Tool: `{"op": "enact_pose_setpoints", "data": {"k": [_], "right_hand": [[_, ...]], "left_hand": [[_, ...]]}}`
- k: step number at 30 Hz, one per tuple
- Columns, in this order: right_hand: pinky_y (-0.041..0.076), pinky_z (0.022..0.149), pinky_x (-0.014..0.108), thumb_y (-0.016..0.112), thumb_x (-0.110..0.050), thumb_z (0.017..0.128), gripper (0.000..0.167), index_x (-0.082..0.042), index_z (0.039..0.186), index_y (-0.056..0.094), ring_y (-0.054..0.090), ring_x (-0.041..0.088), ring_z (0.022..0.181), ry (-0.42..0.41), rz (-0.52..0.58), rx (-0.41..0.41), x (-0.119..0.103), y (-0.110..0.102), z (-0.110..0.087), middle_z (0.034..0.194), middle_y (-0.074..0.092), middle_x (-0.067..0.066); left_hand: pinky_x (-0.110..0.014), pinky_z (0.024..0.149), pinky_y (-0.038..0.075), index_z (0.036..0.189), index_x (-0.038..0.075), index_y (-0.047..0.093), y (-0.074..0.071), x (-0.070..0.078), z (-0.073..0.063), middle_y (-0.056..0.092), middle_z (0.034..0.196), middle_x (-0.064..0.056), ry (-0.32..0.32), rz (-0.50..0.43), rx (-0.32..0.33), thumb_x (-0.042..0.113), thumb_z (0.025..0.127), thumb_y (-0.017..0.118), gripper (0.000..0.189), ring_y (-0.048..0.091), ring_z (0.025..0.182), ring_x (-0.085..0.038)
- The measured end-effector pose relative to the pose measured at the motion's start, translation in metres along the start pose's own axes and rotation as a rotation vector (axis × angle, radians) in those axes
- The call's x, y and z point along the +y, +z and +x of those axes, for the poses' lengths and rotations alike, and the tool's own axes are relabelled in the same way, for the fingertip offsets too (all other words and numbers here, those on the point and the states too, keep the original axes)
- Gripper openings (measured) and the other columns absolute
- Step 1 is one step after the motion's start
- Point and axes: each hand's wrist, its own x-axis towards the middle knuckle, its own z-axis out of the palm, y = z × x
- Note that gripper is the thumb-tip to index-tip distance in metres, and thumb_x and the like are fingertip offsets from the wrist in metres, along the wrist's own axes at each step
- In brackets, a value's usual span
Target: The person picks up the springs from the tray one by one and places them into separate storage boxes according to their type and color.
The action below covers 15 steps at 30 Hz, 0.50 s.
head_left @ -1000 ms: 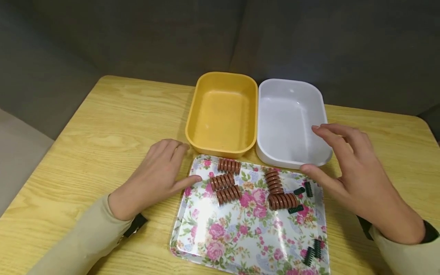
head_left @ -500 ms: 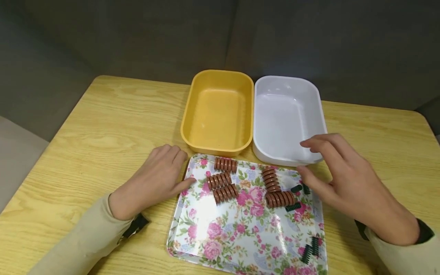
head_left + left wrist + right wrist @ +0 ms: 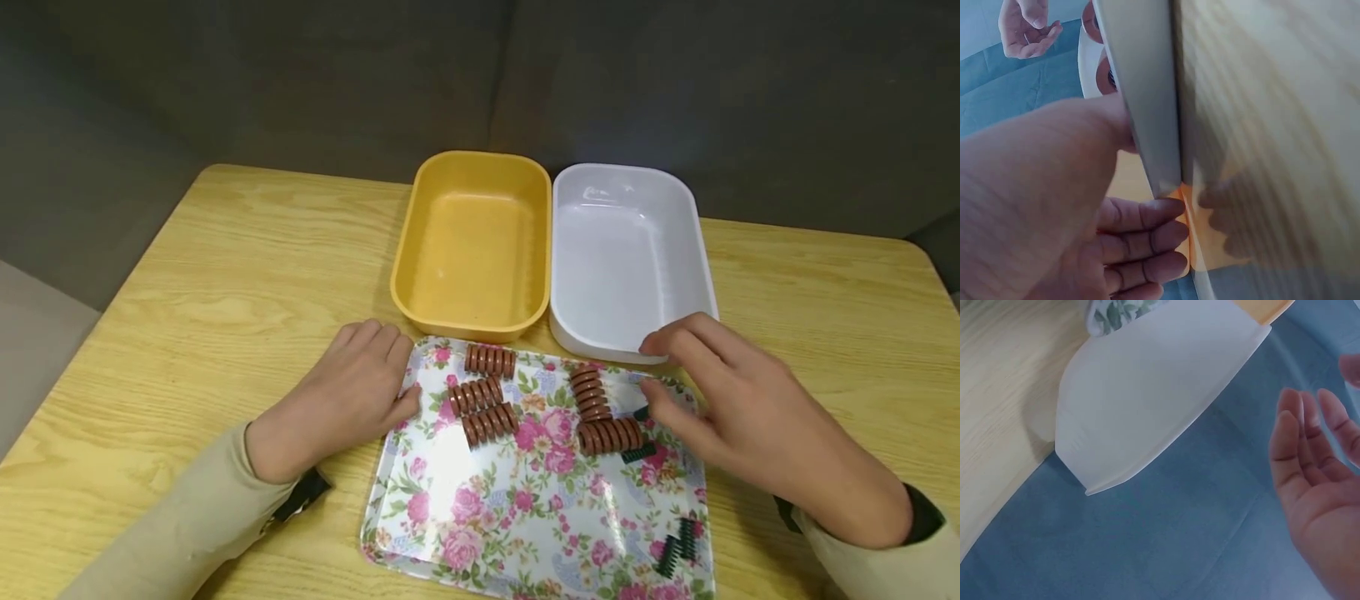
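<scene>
My left hand (image 3: 348,392) rests at the far left corner of a flowered tray (image 3: 525,533). Its thumb lies at the tray's rim, and in the left wrist view its loosely bent fingers (image 3: 1147,240) lie along the outside. My right hand (image 3: 738,400) hovers over the tray's far right part, thumb and forefinger apart with nothing between them. Just left of it lie two brown coil springs (image 3: 611,436) and a small dark green spring (image 3: 639,452). Another green piece is partly hidden by the thumb. Several brown springs (image 3: 491,423) lie near my left hand.
Behind the tray stand a yellow bin (image 3: 472,258) and a white bin (image 3: 611,267), side by side, with nothing in them. Two more green springs (image 3: 669,556) lie at the tray's near right. The wooden table (image 3: 247,275) extends to both sides.
My right hand has come down and nearer, from beside the white bin to over the tray, its thumb and forefinger closer together. My left thumb has drawn back toward the tray's rim.
</scene>
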Motion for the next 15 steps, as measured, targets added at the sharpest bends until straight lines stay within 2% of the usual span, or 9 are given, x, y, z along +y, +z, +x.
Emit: {"op": "enact_pose_setpoints", "data": {"k": [6, 12, 15], "right_hand": [[0.049, 0.067, 0.023, 0.037, -0.043, 0.104, 0.043, -0.011, 0.102, 0.066, 0.056, 0.003, 0.075, -0.061, 0.032, -0.015, -0.006, 0.002, 0.004, 0.097, 0.064, -0.003], [0.043, 0.064, 0.021, 0.037, -0.043, 0.106, 0.042, -0.013, 0.1, 0.065, 0.05, 0.004, 0.074, -0.107, 0.043, -0.014, -0.013, 0.005, 0.009, 0.094, 0.063, -0.004], [0.041, 0.063, 0.021, 0.037, -0.043, 0.106, 0.041, -0.014, 0.101, 0.066, 0.05, 0.005, 0.075, -0.136, 0.055, -0.015, -0.015, 0.006, 0.012, 0.095, 0.063, -0.005]], "left_hand": [[-0.042, 0.084, 0.044, 0.085, 0.007, 0.049, 0.003, 0.004, -0.003, 0.05, 0.082, -0.006, -0.005, 0.066, 0.065, 0.03, 0.092, 0.058, 0.025, 0.045, 0.082, -0.025], [-0.037, 0.075, 0.039, 0.079, 0.008, 0.046, 0.002, 0.007, -0.002, 0.042, 0.074, -0.004, 0.044, 0.163, 0.165, 0.025, 0.088, 0.059, 0.024, 0.038, 0.074, -0.022], [-0.037, 0.075, 0.04, 0.078, 0.008, 0.046, 0.002, 0.008, 0.001, 0.041, 0.074, -0.004, 0.045, 0.175, 0.153, 0.026, 0.089, 0.06, 0.025, 0.037, 0.073, -0.022]]}}
